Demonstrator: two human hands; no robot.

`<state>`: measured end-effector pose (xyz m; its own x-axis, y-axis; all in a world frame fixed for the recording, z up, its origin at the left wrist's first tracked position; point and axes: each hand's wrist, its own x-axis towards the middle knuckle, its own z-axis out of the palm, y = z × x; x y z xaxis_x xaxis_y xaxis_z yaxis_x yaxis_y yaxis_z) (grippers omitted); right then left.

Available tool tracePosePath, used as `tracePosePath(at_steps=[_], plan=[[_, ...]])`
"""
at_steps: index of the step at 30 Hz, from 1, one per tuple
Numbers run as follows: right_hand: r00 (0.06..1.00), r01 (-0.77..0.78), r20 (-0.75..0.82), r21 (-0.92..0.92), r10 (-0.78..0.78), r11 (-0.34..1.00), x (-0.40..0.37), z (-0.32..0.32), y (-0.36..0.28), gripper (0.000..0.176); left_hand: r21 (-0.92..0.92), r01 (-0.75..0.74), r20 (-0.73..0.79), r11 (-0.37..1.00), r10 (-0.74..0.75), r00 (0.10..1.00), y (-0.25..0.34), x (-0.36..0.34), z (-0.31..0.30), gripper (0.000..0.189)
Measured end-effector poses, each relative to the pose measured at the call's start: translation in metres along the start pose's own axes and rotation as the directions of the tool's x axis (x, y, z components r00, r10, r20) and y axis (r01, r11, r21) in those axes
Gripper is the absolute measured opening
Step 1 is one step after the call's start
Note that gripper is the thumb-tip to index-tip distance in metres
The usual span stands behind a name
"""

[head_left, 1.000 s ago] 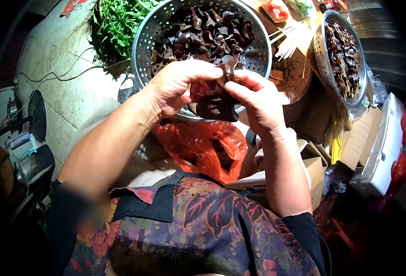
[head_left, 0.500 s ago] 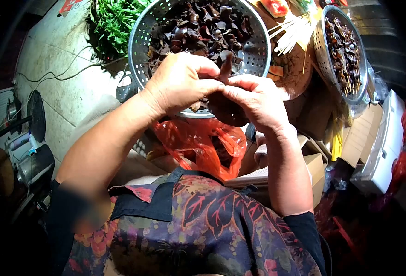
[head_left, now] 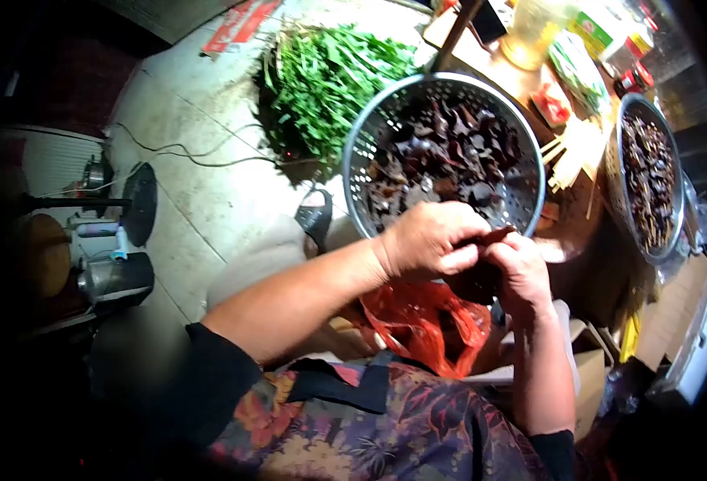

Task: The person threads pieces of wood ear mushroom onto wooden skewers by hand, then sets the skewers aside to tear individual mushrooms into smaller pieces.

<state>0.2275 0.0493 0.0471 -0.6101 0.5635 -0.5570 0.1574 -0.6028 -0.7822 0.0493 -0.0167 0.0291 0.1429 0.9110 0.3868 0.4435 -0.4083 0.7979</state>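
Between my two hands is a dark brown wood ear mushroom [head_left: 477, 285], held over the near rim of a large metal colander [head_left: 354, 152]. My left hand [head_left: 434, 240] pinches its upper edge with thumb and fingers. On the other side my right hand [head_left: 523, 271] grips it too, fingers closed, and the piece hangs down between them. Inside the colander lies a heap of torn wood ear pieces [head_left: 450, 156]. Just below my hands, a red plastic bag [head_left: 418, 317] sits at my lap, its contents hard to make out.
A pile of leafy greens [head_left: 321, 88] lies on the tiled floor [head_left: 185, 192] beyond the colander. To the right are thin wooden skewers [head_left: 574, 152] and a second colander [head_left: 616, 172] of skewered dark pieces. A cable [head_left: 201, 159] crosses the floor; cardboard [head_left: 670, 321] stands at the right.
My view has swung left, so everything appears further right and lower. Both hands still hold the wood ear; the strip that stuck up between them is now lower, close against the fingers.
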Motion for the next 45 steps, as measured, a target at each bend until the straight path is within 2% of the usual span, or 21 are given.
tracePosePath(at_steps=[3, 6, 11, 14, 15, 17, 19, 21, 23, 24, 25, 26, 29, 31, 34, 36, 39, 41, 42, 43, 45], plan=[[0.998, -0.051, 0.045, 0.099, 0.047, 0.994, 0.001, -0.004, 0.000, 0.010, -0.001, -0.025, -0.019, 1.000, 0.025, 1.000, 0.004, -0.001, -0.001, 0.028], [0.997, -0.063, 0.049, 0.097, 0.058, 0.993, 0.001, 0.000, -0.009, 0.012, -0.012, -0.016, -0.214, 1.000, 0.013, 0.977, 0.006, -0.003, 0.005, 0.022], [0.992, -0.078, 0.111, 0.122, 0.064, 0.989, 0.000, 0.003, -0.014, 0.018, -0.156, 0.271, -0.263, 0.950, -0.305, 0.915, 0.017, -0.004, 0.000, 0.014], [0.993, -0.066, 0.099, 0.087, 0.058, 0.994, 0.005, 0.003, -0.009, 0.022, -0.518, 0.500, -0.102, 0.695, -0.630, 0.770, 0.017, -0.003, -0.003, 0.013], [0.994, -0.062, 0.093, 0.084, 0.054, 0.995, 0.005, 0.002, -0.009, 0.024, -0.642, 0.417, -0.154, 0.643, -0.641, 0.752, 0.017, -0.002, 0.000, 0.014], [0.998, -0.055, 0.045, 0.029, 0.054, 0.998, 0.008, 0.001, -0.007, 0.025, -0.635, 0.445, -0.197, 0.631, -0.690, 0.697, 0.010, -0.002, -0.004, 0.014], [0.999, -0.017, 0.044, -0.036, 0.018, 0.999, 0.012, -0.002, 0.000, 0.023, -0.717, 0.509, -0.144, 0.477, -0.815, 0.561, 0.015, 0.006, -0.020, 0.014], [1.000, -0.008, -0.011, -0.061, 0.007, 0.998, 0.015, -0.007, 0.005, 0.020, -0.743, 0.441, -0.257, 0.504, -0.823, 0.507, -0.001, 0.004, -0.027, 0.013], [0.998, -0.057, -0.038, 0.025, 0.057, 0.998, 0.012, -0.006, 0.003, 0.017, -0.545, 0.583, -0.255, 0.603, -0.781, 0.570, -0.016, 0.001, -0.039, 0.017], [0.998, -0.049, -0.032, 0.075, 0.052, 0.996, 0.011, -0.006, 0.003, 0.019, -0.111, 0.680, -0.350, 0.725, -0.669, 0.656, -0.026, -0.004, -0.040, 0.021], [0.999, -0.038, -0.022, 0.127, 0.042, 0.991, 0.011, -0.003, 0.002, 0.020, 0.351, 0.645, -0.374, 0.679, -0.530, 0.761, -0.031, -0.007, -0.041, 0.025], [0.999, -0.044, 0.008, 0.193, 0.043, 0.980, 0.010, 0.000, 0.001, 0.023, 0.419, 0.597, -0.252, 0.684, -0.544, 0.800, -0.032, -0.008, -0.046, 0.033], [0.999, 0.008, 0.048, 0.273, -0.022, 0.962, 0.012, 0.001, 0.006, 0.027, 0.300, 0.728, -0.057, 0.617, -0.750, 0.659, -0.010, 0.009, -0.047, 0.030], [0.999, 0.007, 0.051, 0.223, -0.019, 0.975, 0.013, -0.001, 0.005, 0.028, 0.135, 0.802, -0.043, 0.582, -0.805, 0.591, -0.011, 0.004, -0.037, 0.024], [0.999, 0.025, 0.030, 0.240, -0.034, 0.970, 0.016, -0.004, 0.013, 0.028, 0.261, 0.587, -0.301, 0.767, -0.513, 0.804, -0.020, -0.001, -0.027, 0.019], [0.999, 0.017, 0.034, 0.244, -0.026, 0.970, 0.012, -0.002, 0.010, 0.028, 0.215, 0.690, -0.287, 0.691, -0.630, 0.721, -0.017, 0.005, -0.032, 0.025], [0.996, -0.004, 0.090, 0.315, -0.026, 0.949, 0.006, 0.002, 0.002, 0.029, 0.219, 0.769, -0.252, 0.601, -0.726, 0.640, -0.010, 0.011, -0.031, 0.067], [0.993, 0.021, 0.102, 0.296, -0.053, 0.955, 0.007, 0.001, 0.004, 0.029, 0.265, 0.666, -0.303, 0.698, -0.595, 0.744, -0.014, 0.007, -0.018, 0.066], [0.996, 0.016, 0.077, 0.321, -0.042, 0.947, 0.008, 0.001, 0.006, 0.028, 0.153, 0.679, -0.208, 0.718, -0.648, 0.733, -0.009, 0.010, -0.018, 0.056], [0.997, 0.014, 0.072, 0.322, -0.040, 0.947, 0.009, -0.001, 0.008, 0.028, -0.262, 0.617, -0.080, 0.742, -0.654, 0.753, -0.016, 0.006, -0.014, 0.044], [0.999, 0.049, -0.005, 0.242, -0.049, 0.969, 0.008, -0.003, 0.010, 0.027, -0.708, 0.661, 0.299, 0.247, -0.743, 0.598, -0.010, 0.008, -0.011, 0.035]])
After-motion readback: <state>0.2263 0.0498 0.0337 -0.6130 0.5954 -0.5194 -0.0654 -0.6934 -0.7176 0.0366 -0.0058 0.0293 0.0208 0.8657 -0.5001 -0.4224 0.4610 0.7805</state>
